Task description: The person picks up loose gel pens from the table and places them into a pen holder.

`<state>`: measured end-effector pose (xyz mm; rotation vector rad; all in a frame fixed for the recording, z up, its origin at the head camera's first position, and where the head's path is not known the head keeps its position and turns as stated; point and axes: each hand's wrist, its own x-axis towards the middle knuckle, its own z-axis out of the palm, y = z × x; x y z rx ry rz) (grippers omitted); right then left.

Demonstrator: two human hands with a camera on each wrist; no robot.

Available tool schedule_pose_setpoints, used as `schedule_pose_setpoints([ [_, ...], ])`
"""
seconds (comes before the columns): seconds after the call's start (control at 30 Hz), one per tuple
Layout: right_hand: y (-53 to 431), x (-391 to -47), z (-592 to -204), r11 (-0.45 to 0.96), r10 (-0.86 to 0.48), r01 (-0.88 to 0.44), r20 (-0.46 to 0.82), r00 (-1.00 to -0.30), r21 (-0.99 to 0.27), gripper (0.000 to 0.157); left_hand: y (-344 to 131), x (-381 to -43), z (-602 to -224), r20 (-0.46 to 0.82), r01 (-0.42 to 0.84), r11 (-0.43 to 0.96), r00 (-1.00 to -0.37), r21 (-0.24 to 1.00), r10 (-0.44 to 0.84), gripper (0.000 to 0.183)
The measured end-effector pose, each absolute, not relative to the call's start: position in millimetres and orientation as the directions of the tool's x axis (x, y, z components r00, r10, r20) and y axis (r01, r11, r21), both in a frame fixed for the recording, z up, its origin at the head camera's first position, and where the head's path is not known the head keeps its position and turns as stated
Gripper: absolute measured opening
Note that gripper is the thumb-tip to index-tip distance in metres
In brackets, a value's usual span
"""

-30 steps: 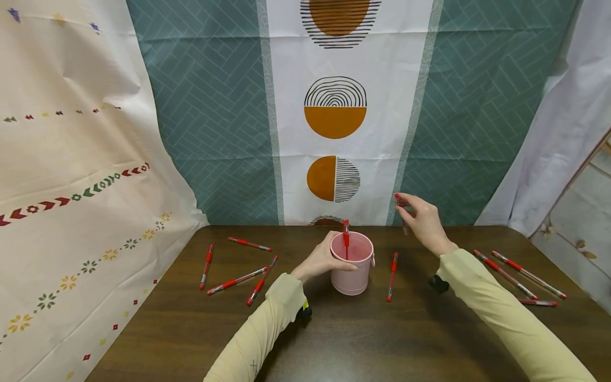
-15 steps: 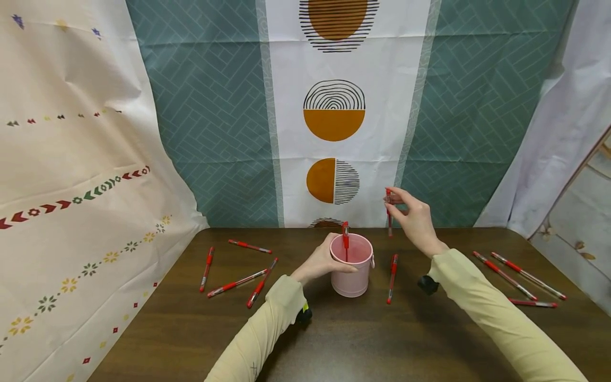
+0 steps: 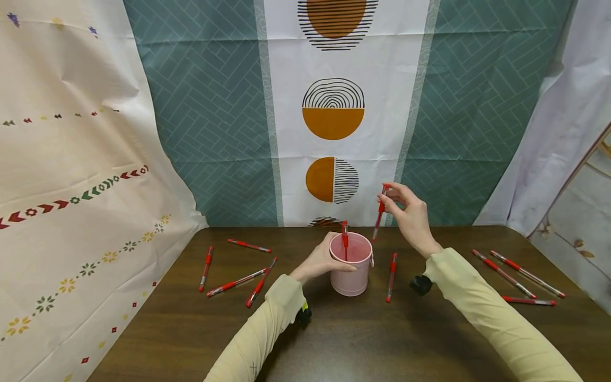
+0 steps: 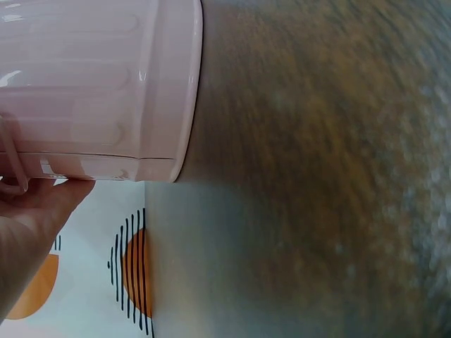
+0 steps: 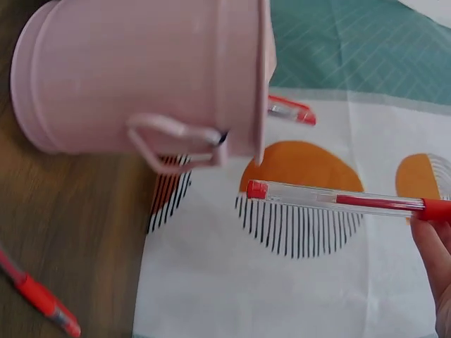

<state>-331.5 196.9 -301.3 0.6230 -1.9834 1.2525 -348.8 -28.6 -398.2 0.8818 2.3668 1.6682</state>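
A pink bucket [image 3: 350,281] with small side handles stands upright on the table, one red pen [image 3: 345,234] leaning inside with its capped end above the rim. My left hand [image 3: 321,261] grips the bucket around its left side near the rim; in the left wrist view the pink wall [image 4: 77,84] fills the upper left. Up and right of the bucket, my right hand [image 3: 409,215] pinches another red pen [image 3: 380,210] by its upper part. That pen hangs tilted, its lower end close to the bucket's right rim. The right wrist view shows its clear barrel [image 5: 303,193] beside the bucket's mouth.
Just right of the bucket lies one red pen [image 3: 392,277]. Several more pens lie at the left, among them a crossed pair [image 3: 237,282], and others [image 3: 504,273] at the right. A patterned curtain [image 3: 229,106] hangs behind the brown table [image 3: 353,339].
My right hand has moved left toward the bucket with its pen, which has swung into clearer view. The left hand and the bucket have stayed in place.
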Motion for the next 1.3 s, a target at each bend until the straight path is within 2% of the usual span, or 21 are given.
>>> schedule_pose_setpoints([
  [0.13,190.9,-328.6,-297.9,0.362,-0.027,-0.716,0.761,-0.648,-0.597,0.033,-28.3,-348.4,-398.1,0.234,0.393,0.223,-0.823,0.892,0.517,0.076],
  [0.37,183.7,-326.7,-292.0,0.379,-0.026,-0.730,0.782,-0.623,-0.569,0.033,-28.7,-348.7,-398.5,0.232,0.395,0.234,-0.826,0.888,0.514,0.075],
  [0.57,167.3,-313.1,-283.8,0.303,-0.066,-0.756,0.779,-0.623,-0.579,0.037,-29.2,-348.6,-397.5,0.227,0.387,0.221,-0.822,0.895,0.522,0.074],
  [0.77,153.2,-301.2,-282.0,0.333,-0.103,-0.745,0.763,-0.638,-0.578,0.038,-28.8,-348.3,-397.4,0.240,0.398,0.207,-0.814,0.894,0.529,0.073],
  [1.1,146.8,-300.1,-289.1,0.392,-0.125,-0.722,0.745,-0.655,-0.570,0.033,-28.9,-349.1,-398.5,0.232,0.392,0.215,-0.818,0.895,0.527,0.073],
  [1.3,154.2,-321.9,-310.6,0.412,-0.140,-0.698,0.717,-0.683,-0.585,0.034,-28.9,-346.4,-395.2,0.242,0.391,0.188,-0.813,0.901,0.530,0.074],
])
